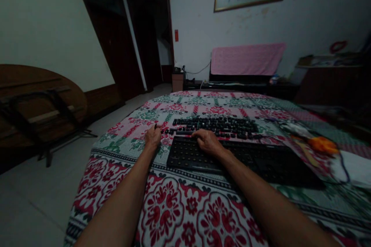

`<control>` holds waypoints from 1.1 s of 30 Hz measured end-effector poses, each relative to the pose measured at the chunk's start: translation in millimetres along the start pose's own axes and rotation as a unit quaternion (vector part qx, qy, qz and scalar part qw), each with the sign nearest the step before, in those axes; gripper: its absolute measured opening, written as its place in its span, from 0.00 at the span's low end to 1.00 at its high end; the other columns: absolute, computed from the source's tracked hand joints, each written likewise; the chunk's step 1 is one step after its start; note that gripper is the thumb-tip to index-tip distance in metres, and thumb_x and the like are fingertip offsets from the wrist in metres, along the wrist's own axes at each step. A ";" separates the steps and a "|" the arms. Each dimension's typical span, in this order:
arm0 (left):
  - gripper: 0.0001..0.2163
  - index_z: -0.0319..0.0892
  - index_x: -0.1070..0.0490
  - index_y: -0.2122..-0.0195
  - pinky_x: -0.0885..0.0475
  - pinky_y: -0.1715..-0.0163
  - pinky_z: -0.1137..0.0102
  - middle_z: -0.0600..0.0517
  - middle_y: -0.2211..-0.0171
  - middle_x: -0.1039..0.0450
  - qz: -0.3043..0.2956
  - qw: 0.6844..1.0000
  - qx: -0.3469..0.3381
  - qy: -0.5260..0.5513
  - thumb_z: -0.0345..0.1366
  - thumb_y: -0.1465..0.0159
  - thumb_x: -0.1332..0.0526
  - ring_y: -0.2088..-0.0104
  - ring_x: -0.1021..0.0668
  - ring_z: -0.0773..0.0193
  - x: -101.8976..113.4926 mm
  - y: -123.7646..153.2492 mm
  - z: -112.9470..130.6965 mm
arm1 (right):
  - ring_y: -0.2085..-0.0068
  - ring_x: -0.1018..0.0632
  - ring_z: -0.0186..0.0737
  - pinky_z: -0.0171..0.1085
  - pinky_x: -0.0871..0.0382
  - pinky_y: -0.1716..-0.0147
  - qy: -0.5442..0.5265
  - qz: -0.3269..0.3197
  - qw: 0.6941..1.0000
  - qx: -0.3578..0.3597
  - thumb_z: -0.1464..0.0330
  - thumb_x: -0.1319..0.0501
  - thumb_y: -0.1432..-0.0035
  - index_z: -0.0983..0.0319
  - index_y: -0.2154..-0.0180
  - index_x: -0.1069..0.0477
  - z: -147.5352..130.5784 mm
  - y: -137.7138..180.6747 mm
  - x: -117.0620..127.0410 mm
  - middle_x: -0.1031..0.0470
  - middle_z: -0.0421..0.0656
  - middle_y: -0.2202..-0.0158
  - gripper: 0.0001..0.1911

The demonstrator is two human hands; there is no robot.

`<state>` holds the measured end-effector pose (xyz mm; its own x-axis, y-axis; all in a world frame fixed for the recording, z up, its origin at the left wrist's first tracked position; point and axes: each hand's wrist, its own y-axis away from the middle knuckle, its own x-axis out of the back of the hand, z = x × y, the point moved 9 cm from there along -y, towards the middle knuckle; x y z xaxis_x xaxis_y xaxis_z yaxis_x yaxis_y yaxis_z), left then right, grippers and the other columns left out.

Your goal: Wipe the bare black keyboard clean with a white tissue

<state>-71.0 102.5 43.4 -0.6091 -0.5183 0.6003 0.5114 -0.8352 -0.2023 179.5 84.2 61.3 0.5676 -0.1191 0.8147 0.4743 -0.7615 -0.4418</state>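
Observation:
My left hand (152, 138) is closed beside the left end of the keyboard, with a small dark piece showing at its fingertips; its kind is too small to tell. My right hand (206, 141) reaches over the keyboard's far edge, fingers pinched at the end of a slim grey stick-like thing (183, 133). Below that hand lies a black keyboard (185, 158), its left part without keycaps and showing rows of small round studs. Loose black keycaps (220, 123) are laid out in rows just beyond it.
A patterned cloth (165, 204) covers the surface under everything. To the right lie an orange bundle (322, 145), a white sheet (355, 168) and dark cables. A folded round table (37, 104) leans at the left wall. Across the room hangs a pink cloth (246, 60).

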 end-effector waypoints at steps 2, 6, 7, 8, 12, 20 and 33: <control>0.15 0.45 0.26 0.58 0.34 0.58 0.68 0.49 0.62 0.23 -0.027 0.999 -0.031 -0.024 0.33 0.43 0.48 0.58 0.25 0.57 -9.0 -1.6 4.7 | 0.58 0.25 0.37 0.36 0.34 0.55 -0.003 0.005 1.000 0.003 0.79 0.49 0.50 0.62 0.61 0.25 0.5 0.4 0.5 0.24 0.43 0.61 0.19; 0.15 0.46 0.26 0.57 0.34 0.59 0.70 0.50 0.60 0.23 -0.070 0.989 -0.083 -0.103 0.33 0.42 0.49 0.58 0.25 0.59 -20.4 -2.3 8.5 | 0.58 0.25 0.38 0.35 0.34 0.55 0.000 0.001 1.000 0.005 0.79 0.48 0.50 0.63 0.61 0.25 1.3 0.6 -1.3 0.24 0.44 0.61 0.18; 0.15 0.46 0.26 0.57 0.34 0.59 0.71 0.51 0.60 0.23 -0.078 0.985 -0.096 -0.117 0.33 0.42 0.48 0.59 0.25 0.59 -22.9 -2.4 9.1 | 0.58 0.25 0.38 0.35 0.34 0.55 0.001 0.000 1.000 0.005 0.79 0.48 0.50 0.63 0.61 0.25 1.4 0.4 -1.9 0.24 0.44 0.61 0.18; 0.16 0.46 0.26 0.56 0.34 0.60 0.72 0.51 0.59 0.23 -0.085 0.981 -0.114 -0.130 0.33 0.42 0.48 0.59 0.25 0.60 -25.6 -2.5 10.4 | 0.58 0.25 0.38 0.35 0.34 0.55 0.001 -0.001 1.000 0.005 0.79 0.48 0.50 0.63 0.61 0.25 1.4 0.3 -2.4 0.24 0.44 0.61 0.18; 0.16 0.46 0.27 0.54 0.34 0.59 0.73 0.51 0.57 0.24 -0.101 0.963 -0.187 -0.164 0.32 0.42 0.47 0.59 0.25 0.62 -35.5 -2.6 14.8 | 0.58 0.25 0.37 0.35 0.35 0.55 -0.001 -0.004 1.000 0.005 0.78 0.48 0.50 0.63 0.60 0.26 0.8 0.0 -3.1 0.24 0.44 0.60 0.18; 0.16 0.47 0.28 0.53 0.34 0.59 0.72 0.51 0.58 0.24 -0.097 0.959 -0.194 -0.183 0.36 0.41 0.47 0.59 0.25 0.61 -39.1 -4.0 12.2 | 0.58 0.25 0.38 0.35 0.34 0.55 -0.005 0.000 1.000 0.000 0.79 0.48 0.51 0.63 0.60 0.25 -0.4 0.9 -0.8 0.23 0.45 0.61 0.18; 0.15 0.46 0.26 0.56 0.34 0.63 0.73 0.52 0.62 0.23 -0.105 0.971 -0.163 -0.141 0.35 0.42 0.46 0.62 0.25 0.63 -43.1 -8.9 9.7 | 0.59 0.25 0.38 0.34 0.34 0.56 -0.008 -0.006 1.000 0.000 0.79 0.48 0.50 0.63 0.60 0.26 -1.6 0.8 -0.8 0.24 0.44 0.61 0.18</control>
<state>-43.5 134.0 26.8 -0.4653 -0.2983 0.8334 0.1476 -0.9545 -0.2592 178.3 82.6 61.0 0.5720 -0.0998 0.8141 0.4813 -0.7628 -0.4318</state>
